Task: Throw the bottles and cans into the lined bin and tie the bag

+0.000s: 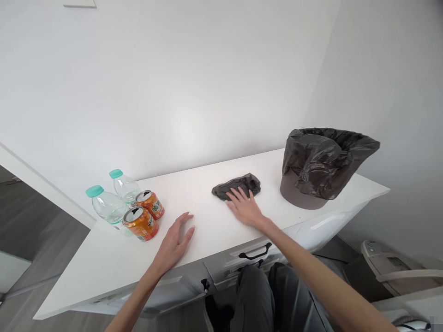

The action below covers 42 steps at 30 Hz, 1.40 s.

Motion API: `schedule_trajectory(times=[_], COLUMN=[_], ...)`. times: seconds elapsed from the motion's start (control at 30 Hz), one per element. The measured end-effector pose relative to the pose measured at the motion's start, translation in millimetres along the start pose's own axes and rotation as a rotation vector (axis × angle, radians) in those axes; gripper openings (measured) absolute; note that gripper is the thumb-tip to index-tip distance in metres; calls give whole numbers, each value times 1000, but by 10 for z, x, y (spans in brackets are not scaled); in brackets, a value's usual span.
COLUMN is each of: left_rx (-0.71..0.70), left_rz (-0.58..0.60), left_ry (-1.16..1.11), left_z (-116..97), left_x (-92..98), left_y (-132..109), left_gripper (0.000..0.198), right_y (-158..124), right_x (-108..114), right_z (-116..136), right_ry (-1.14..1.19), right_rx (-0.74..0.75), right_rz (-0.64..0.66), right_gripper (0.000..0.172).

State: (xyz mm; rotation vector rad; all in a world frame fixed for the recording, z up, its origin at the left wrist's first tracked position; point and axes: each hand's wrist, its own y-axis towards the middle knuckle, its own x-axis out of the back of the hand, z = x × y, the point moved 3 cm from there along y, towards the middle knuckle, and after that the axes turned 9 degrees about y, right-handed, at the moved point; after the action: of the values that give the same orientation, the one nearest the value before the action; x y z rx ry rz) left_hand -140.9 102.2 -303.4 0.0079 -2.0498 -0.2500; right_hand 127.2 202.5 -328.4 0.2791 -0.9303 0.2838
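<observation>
My right hand point(245, 207) lies flat with fingers spread, fingertips touching the near edge of a crumpled dark plastic bag point(238, 184) on the white table point(207, 230). My left hand point(175, 242) rests open on the table, palm down, a little right of two orange cans point(143, 216). Two clear water bottles point(110, 203) with teal caps stand just behind the cans. A brown bin point(321, 166) lined with a dark bag stands at the table's right end.
The table meets a white wall behind. Drawers with black handles point(255, 253) sit under the table's front edge, above my lap. A grey appliance point(391, 267) stands on the floor at lower right.
</observation>
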Motion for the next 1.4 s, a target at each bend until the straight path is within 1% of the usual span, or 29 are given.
schedule_trajectory(times=[0.1,0.2,0.3,0.37,0.43,0.5,0.6,0.67,0.73,0.77,0.83,0.87,0.9,0.93,0.97,1.0,1.03,1.07,1.1,1.17,1.27,1.4], left_rx=[34,26,12,10,2,-6,-13,-17,-23,-23,-20,-19,-22,-29,-38,-47,-54,-56,-54,-49,-55,-68], left_rz=[30,25,21,23,22,20,20,16,10,11,14,15,15,12,6,0,-5,-10,-13,-11,-9,-19], left_ry=[-19,-46,-59,-58,-55,-51,-48,-47,-42,-40,-40,-39,-37,-34,-33,-33,-35,-38,-41,-41,-33,-29], left_z=[-7,-8,-7,-7,-11,-12,6,22,30,30,25,22,18,16,15,16,19,23,28,35,41,70], left_x=[8,17,18,15,12,7,-4,-10,-11,-10,-6,-3,-1,2,4,4,5,4,4,2,1,-12], left_y=[-4,-4,-5,-8,-11,-12,-7,-2,-3,-6,-18,-25,-32,-40,-46,-51,-55,-58,-60,-59,-51,-34], left_gripper=[50,47,45,45,44,44,43,44,44,44,45,46,46,47,47,48,48,49,49,49,48,49], right_y=[223,418,559,593,565,474,230,0,-267,-407,-673,-788,-886,-967,-1024,-1060,-1077,-1076,-1062,-1016,-951,-902], right_x=[121,178,203,203,181,146,133,217,430,597,1039,1298,1570,1838,2082,2293,2465,2596,2688,2779,2786,2734], right_z=[-298,-568,-789,-870,-890,-871,-767,-604,-366,-234,13,108,173,207,207,179,124,49,-42,-246,-516,-724], right_ry=[-48,-60,-63,-84,-116,-138,-148,-159,-177,-191,-220,-236,-254,-273,-295,-323,-353,-385,-413,-448,-436,-336], right_rx=[-30,-40,-78,-69,-9,42,73,155,306,390,532,571,574,547,497,435,371,310,257,172,89,33], right_rz=[-2,-17,-72,-135,-195,-225,-233,-242,-276,-317,-453,-544,-659,-778,-871,-938,-977,-980,-963,-891,-781,-651], right_gripper=[63,63,61,60,58,57,58,57,54,52,49,47,46,44,43,41,40,39,39,41,41,40])
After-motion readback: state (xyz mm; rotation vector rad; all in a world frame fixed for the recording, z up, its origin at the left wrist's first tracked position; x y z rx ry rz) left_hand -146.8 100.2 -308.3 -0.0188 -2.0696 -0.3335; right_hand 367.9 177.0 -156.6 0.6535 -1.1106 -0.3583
